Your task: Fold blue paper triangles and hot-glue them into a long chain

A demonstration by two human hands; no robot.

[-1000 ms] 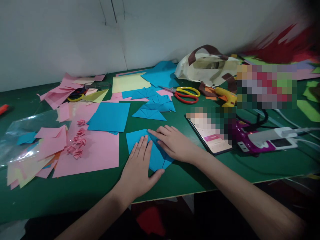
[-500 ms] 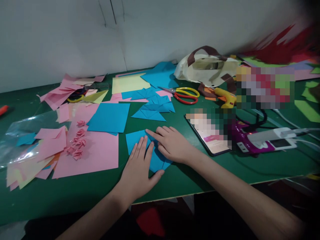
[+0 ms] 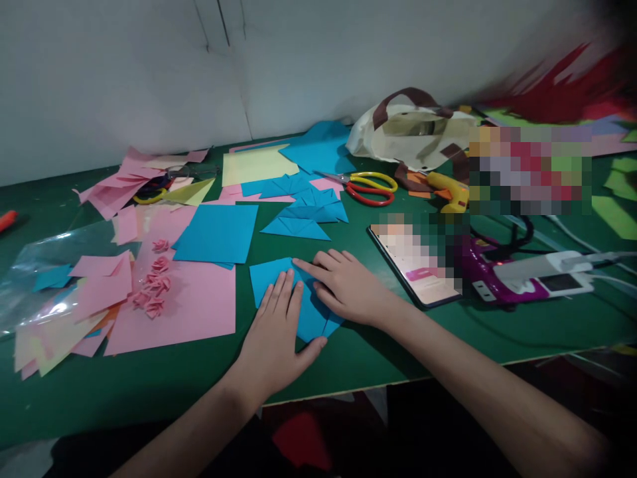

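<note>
A partly folded sheet of blue paper (image 3: 311, 312) lies on the table between my hands, with a crease line near its lower right. My left hand (image 3: 273, 335) rests flat over its left part, fingers stretched out and thumb spread along the near edge. Across from it, my right hand (image 3: 348, 285) has its index finger extended to the paper's top edge, the other fingers loosely bent over the right side. Beyond them sit several folded blue paper pieces (image 3: 311, 214). A stack of blue squares (image 3: 216, 234) lies to the left on a large pink sheet (image 3: 199, 305).
Small pink paper roses (image 3: 158, 284) lie left, near a clear plastic bag (image 3: 44, 265). Scissors with red and yellow handles (image 3: 368, 188), a cloth bag (image 3: 411, 136) and a yellow glue gun (image 3: 450, 192) are behind. A phone (image 3: 415, 265) and a purple power strip (image 3: 490, 275) stand right.
My right index fingertip has shifted very slightly to the right along the paper's top edge. The left hand and the blue sheet look nearly the same.
</note>
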